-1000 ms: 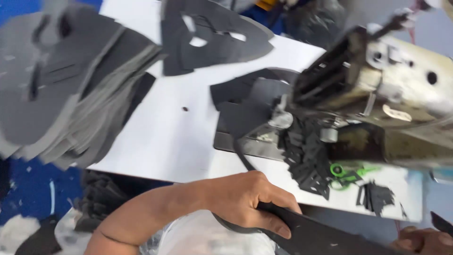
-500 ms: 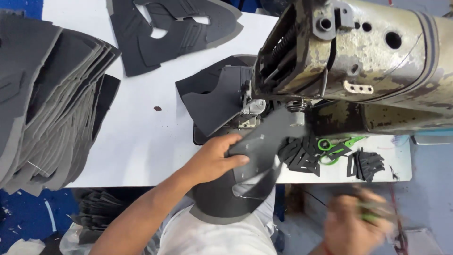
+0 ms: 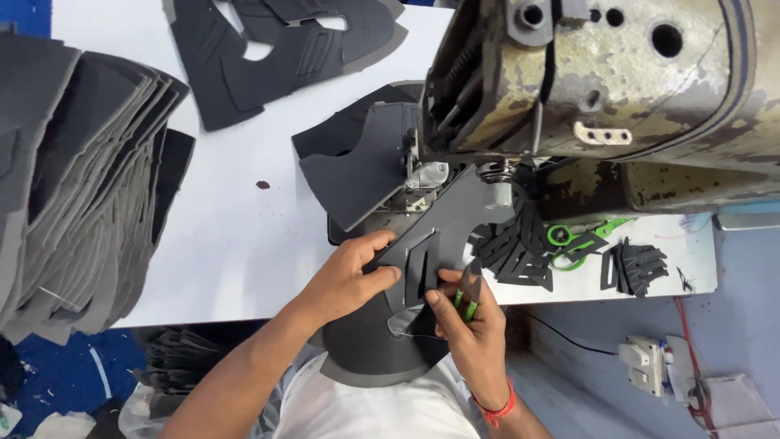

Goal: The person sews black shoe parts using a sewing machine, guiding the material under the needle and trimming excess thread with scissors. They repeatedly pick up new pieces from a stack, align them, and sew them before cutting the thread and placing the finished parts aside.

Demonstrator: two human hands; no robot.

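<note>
A dark grey cut fabric piece (image 3: 422, 252) lies under the needle of a worn sewing machine (image 3: 601, 89) and hangs off the white table's (image 3: 244, 244) front edge. My left hand (image 3: 351, 272) presses flat on the piece's left side, fingers spread. My right hand (image 3: 463, 313) sits just right of it, thumb on the fabric, and holds small green-handled thread snips (image 3: 465, 297) against the piece.
A tall stack of grey cut pieces (image 3: 81, 179) fills the table's left side. More dark pieces (image 3: 276, 49) lie at the back. Small black strips (image 3: 634, 268) and green scissors (image 3: 577, 237) rest right of the needle. A power strip (image 3: 650, 362) sits on the floor.
My left hand has brought the fabric piece up from my lap and onto the machine bed. My right hand has come in from the lower right with the snips and now meets the piece.
</note>
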